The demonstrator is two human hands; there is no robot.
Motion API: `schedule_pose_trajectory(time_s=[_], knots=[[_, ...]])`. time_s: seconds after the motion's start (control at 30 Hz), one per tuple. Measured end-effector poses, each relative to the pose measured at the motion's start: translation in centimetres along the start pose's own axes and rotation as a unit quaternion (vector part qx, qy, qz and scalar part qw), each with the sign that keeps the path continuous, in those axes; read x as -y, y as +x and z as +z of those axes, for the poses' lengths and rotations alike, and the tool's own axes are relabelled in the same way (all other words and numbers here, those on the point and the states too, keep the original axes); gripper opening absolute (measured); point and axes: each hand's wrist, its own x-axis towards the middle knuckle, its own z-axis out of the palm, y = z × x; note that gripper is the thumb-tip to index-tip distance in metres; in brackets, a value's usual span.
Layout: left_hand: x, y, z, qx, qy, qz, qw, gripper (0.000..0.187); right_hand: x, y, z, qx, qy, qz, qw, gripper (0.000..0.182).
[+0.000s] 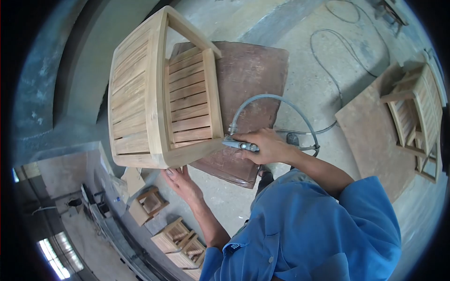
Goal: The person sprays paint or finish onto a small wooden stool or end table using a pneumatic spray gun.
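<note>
A slatted wooden chair (158, 89) with a curved frame stands tilted in front of me, its back and its seat slats both showing. My right hand (263, 144) is closed around a metal air gun (241, 144), whose nose is at the end of the chair's arm. From the gun a grey air hose (276, 97) loops up and back down past my wrist. My left hand (184, 185) grips the lower corner of the chair frame from below; some of its fingertips are hidden behind the wood.
Under the chair lies a brown covered board (255, 70). More wooden chairs stand at the right (412, 110) on a brown sheet (375, 136), and smaller wooden pieces (149, 205) sit at the lower left. A hose (323, 58) trails across the concrete floor.
</note>
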Motion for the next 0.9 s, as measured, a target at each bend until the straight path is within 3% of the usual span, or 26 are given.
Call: schedule_pose_trajectory(time_s=[0.1, 0.17, 0.3, 0.47, 0.6, 0.67, 0.9], knots=[[-0.5, 0.7, 0.9, -0.093, -0.028, -0.051, 0.994, 0.089, -1.4, 2.3, -0.7, 0.05, 0.013, 0.001, 0.999, 0.055], [-0.1, 1.0, 0.1, -0.088, -0.026, -0.047, 0.995, 0.09, -2.2, 4.0, -1.4, -0.043, 0.02, -0.011, 0.999, 0.055], [-0.5, 1.5, -1.0, -0.079, -0.035, -0.059, 0.994, 0.092, -3.7, 7.2, -5.2, -0.117, 0.001, -0.009, 0.993, 0.054], [0.6, 2.4, -2.8, -0.058, -0.054, -0.052, 0.996, 0.089, -3.9, 9.1, -9.4, -0.241, -0.055, 0.056, 0.967, 0.05], [1.2, 2.8, -3.9, -0.039, -0.061, -0.052, 0.996, 0.088, -4.5, 10.8, -9.4, -0.27, -0.034, 0.015, 0.962, 0.049], [1.4, 3.0, -4.3, -0.031, -0.057, -0.044, 0.997, 0.089, -3.4, 12.1, -9.0, -0.247, 0.042, 0.013, 0.968, 0.052], [0.9, 3.1, -4.4, -0.026, -0.052, -0.054, 0.997, 0.096, -3.5, 19.2, -4.1, -0.248, 0.042, -0.006, 0.968, 0.052]])
